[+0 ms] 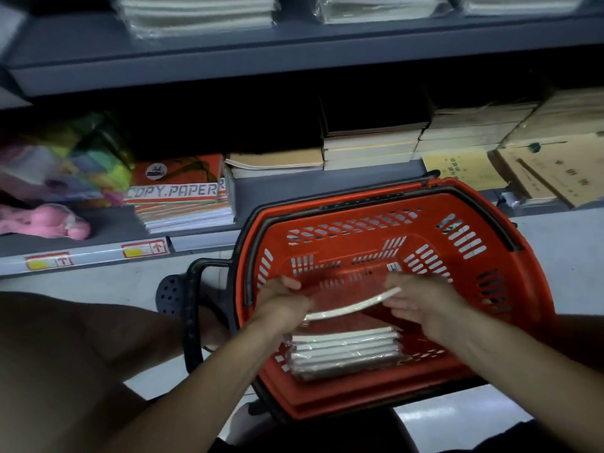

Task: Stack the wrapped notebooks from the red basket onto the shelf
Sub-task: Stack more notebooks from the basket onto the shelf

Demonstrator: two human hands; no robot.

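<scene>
— So where do we stand with the wrapped notebooks (343, 349)?

— Most of them lie as a film-wrapped pack low in the red basket (483, 289), which sits on the floor before the shelf (268, 194). We hold one red-covered pack (349, 304) just above them: our left hand (282, 297) has its fingers curled round one end, our right hand (421, 297) pinches the other.

— It bows in the middle, doesn't it?

— Yes, so we judge it thin, light and floppy, and the film looks slippery. We would rather grip both short edges firmly, or slide a palm beneath, than trust one corner.
</scene>
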